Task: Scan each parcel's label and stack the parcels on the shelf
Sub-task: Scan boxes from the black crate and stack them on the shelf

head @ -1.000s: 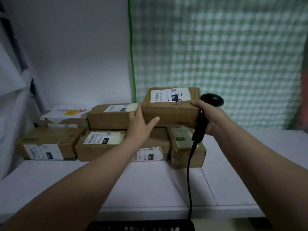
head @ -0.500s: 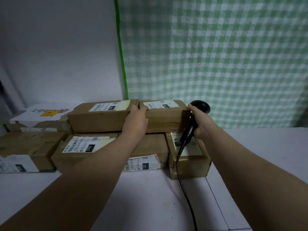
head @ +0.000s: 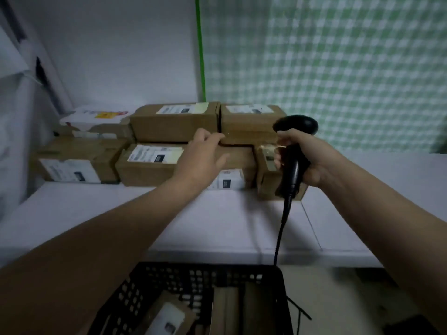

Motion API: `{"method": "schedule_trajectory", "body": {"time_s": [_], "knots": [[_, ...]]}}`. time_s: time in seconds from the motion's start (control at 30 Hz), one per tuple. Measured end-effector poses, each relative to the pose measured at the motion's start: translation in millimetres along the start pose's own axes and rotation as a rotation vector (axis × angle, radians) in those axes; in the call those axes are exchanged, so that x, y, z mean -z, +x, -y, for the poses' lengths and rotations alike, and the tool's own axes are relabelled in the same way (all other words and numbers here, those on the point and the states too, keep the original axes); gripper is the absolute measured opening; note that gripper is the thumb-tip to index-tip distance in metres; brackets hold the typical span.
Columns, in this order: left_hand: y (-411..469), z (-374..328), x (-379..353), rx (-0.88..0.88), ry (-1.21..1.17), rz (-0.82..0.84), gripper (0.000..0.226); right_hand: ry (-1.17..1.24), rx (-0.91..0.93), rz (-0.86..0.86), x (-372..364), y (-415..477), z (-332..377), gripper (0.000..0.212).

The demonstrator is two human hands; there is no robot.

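Observation:
Several brown cardboard parcels with white labels are stacked in two layers on the white shelf [head: 217, 221]. The parcel just set down [head: 249, 122] sits in the top layer at the right, next to another top parcel [head: 174, 123]. My left hand [head: 203, 158] hovers in front of the stack with relaxed fingers, holding nothing. My right hand [head: 307, 160] grips a black corded barcode scanner [head: 294, 151], a little in front of the stack's right end. The lower right parcel [head: 268, 187] is partly hidden behind the scanner.
A black plastic crate [head: 193, 274] with more parcels [head: 167, 320] stands below the shelf's front edge. A white box [head: 94, 117] lies at the stack's far left. A green checked cloth [head: 338, 68] hangs behind, white wall on the left.
Both hands set the parcel down on the top layer, then let go and drew back from the stack. The view tilted down, bringing the crate into sight.

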State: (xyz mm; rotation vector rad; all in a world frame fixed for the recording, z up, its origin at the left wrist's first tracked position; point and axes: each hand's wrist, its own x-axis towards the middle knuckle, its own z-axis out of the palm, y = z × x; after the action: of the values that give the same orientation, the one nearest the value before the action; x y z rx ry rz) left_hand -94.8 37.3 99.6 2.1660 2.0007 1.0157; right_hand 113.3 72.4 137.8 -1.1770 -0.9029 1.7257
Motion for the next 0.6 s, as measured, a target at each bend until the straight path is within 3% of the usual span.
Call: {"method": "schedule_trajectory", "body": {"time_s": [0.33, 0.5, 0.6], "knots": [[-223, 47, -37, 0.003, -0.037, 0.11, 0.034, -0.369, -0.144, 0.234, -1, -125, -171, 0.006], [-294, 56, -82, 0.099, -0.059, 0.26, 0.033, -0.62, -0.215, 0.131, 33, -125, -231, 0.012], [-314, 46, -112, 0.11, -0.065, 0.444, 0.041, -0.683, -0.264, 0.007, 58, -116, -256, 0.016]]}}
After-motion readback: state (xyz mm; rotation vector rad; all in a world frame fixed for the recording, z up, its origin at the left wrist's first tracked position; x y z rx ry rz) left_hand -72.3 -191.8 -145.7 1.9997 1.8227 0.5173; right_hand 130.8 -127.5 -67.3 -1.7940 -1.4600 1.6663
